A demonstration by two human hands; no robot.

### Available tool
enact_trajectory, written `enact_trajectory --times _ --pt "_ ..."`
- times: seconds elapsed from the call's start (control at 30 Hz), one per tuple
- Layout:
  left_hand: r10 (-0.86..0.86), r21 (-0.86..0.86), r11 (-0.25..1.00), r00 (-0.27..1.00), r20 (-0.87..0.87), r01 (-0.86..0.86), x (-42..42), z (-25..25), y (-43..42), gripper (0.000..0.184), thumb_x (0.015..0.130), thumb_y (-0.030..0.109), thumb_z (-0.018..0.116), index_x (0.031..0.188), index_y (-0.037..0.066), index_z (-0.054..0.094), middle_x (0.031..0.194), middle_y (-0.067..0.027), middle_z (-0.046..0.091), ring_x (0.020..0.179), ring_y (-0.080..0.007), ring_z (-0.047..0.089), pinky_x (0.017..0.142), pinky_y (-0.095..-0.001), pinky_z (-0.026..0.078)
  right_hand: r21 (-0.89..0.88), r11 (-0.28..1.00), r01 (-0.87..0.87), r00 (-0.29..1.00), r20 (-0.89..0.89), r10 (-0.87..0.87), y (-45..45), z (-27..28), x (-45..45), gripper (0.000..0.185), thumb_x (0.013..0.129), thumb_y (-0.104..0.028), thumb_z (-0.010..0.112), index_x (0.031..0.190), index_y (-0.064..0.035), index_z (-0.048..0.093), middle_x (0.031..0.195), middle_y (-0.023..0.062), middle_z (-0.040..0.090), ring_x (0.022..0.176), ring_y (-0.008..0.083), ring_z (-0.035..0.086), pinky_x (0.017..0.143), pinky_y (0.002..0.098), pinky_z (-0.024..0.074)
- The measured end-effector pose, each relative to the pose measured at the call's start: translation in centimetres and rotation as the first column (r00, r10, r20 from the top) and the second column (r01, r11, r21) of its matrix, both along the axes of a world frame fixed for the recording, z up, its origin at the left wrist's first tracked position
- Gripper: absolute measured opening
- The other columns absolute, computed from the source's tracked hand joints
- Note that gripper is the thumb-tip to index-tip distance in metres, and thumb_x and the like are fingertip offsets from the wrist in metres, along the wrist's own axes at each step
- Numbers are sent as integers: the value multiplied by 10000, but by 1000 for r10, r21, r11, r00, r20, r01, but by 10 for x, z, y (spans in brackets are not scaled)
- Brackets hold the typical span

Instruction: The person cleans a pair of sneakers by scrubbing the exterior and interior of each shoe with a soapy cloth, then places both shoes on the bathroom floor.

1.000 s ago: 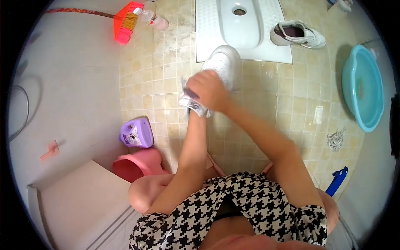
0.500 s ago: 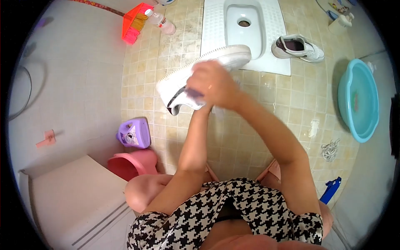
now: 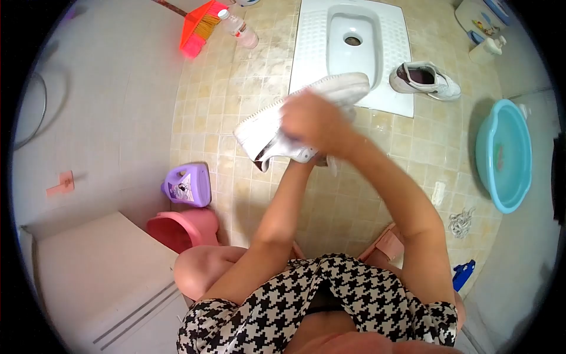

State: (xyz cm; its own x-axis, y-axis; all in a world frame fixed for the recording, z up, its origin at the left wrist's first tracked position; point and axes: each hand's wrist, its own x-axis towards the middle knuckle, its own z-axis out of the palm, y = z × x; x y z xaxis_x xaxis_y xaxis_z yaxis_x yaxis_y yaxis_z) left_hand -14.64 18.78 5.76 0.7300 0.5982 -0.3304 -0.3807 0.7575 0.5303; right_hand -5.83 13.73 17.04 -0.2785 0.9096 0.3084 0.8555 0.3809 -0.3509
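Observation:
A white shoe [image 3: 259, 131] is held up over the tiled floor, tilted with its sole edge away from me and its opening towards me. My left hand [image 3: 319, 160] is mostly hidden at the shoe's near side, where only the wrist and a bit of the hand show. Against the side of the shoe, my right hand [image 3: 318, 123] is closed round a small dark object, blurred by motion and too hidden to name. The second white shoe [image 3: 441, 84] rests on its own beside the squat toilet [image 3: 312, 47].
At the right are a blue basin [image 3: 487, 171], white laces [image 3: 460, 223], a blue brush [image 3: 464, 274] and a pump bottle [image 3: 487, 51]. At the left are a purple jug [image 3: 197, 184], a pink bucket [image 3: 203, 225], a plastic bottle [image 3: 240, 32] and a broom [image 3: 197, 29].
The held shoe has turned from pointing away to lying crosswise, its side now showing. My right hand has moved along it, staying closed. The whole view has shifted slightly.

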Motion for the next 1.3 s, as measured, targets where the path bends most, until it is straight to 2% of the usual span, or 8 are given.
enact_trajectory --times 0.1,0.43,0.57,0.77,0.8,0.9,1.07,1.3 --pt "-25 39 999 999 -39 26 -3 -1 -3 537 899 449 386 1278 76 470 1316 -118 471 1205 -258 436 983 -359 364 346 884 315 946 -194 -261 -9 -25 60 212 731 -169 678 790 -44 518 810 138 555 858 327 544 845 419 423" --pt "-103 432 614 609 -786 661 -30 -18 -64 551 892 461 393 1277 74 473 1319 -119 469 1209 -255 433 980 -353 365 46 997 54 938 -345 -34 -7 -78 21 251 702 -68 644 931 -39 546 946 128 564 875 306 547 770 384 454" --pt "-438 -166 543 109 -892 824 -54 -130 -71 578 861 473 448 1291 86 454 1332 -117 458 1215 -263 424 993 -354 347 -448 852 272 820 -356 -449 -74 -111 80 278 728 -137 643 968 -50 531 937 156 558 887 353 536 769 395 442" --pt "-354 308 344 426 -833 887 -84 -156 -113 571 882 447 444 1314 75 409 1371 -105 406 1250 -303 358 1050 -385 275 -287 914 286 818 -424 -389 -43 -136 7 272 752 -104 617 988 -32 503 986 169 554 885 368 547 796 403 445" --pt "-103 507 54 509 -854 860 -72 -183 -124 511 902 402 434 1305 88 422 1363 -100 413 1237 -291 368 1041 -383 283 -360 912 196 817 -454 -355 -28 -138 -2 243 760 -114 606 962 -25 506 955 174 558 878 365 547 796 403 439" --pt "-318 397 415 539 -780 819 -36 -137 -141 521 904 384 404 1348 112 377 1415 -139 341 1288 -318 322 1072 -372 244 -468 883 27 824 -490 -285 -14 -154 -4 274 769 -142 612 988 -36 487 952 182 571 929 374 540 805 417 437" --pt "-428 271 36 260 -865 962 -56 -174 -150 565 897 407 388 1362 90 350 1429 -162 308 1312 -327 288 1074 -372 242 -595 803 -3 823 -458 -336 -88 -155 57 281 761 -112 641 1016 -58 534 904 125 585 863 317 559 780 381 452" --pt "-365 290 253 369 -855 923 -52 -159 -145 567 896 408 391 1361 85 351 1427 -162 311 1310 -325 292 1072 -372 246 -306 952 -34 855 -502 -131 -55 -175 -9 137 722 -112 620 848 -77 579 862 126 574 854 332 529 796 412 415"
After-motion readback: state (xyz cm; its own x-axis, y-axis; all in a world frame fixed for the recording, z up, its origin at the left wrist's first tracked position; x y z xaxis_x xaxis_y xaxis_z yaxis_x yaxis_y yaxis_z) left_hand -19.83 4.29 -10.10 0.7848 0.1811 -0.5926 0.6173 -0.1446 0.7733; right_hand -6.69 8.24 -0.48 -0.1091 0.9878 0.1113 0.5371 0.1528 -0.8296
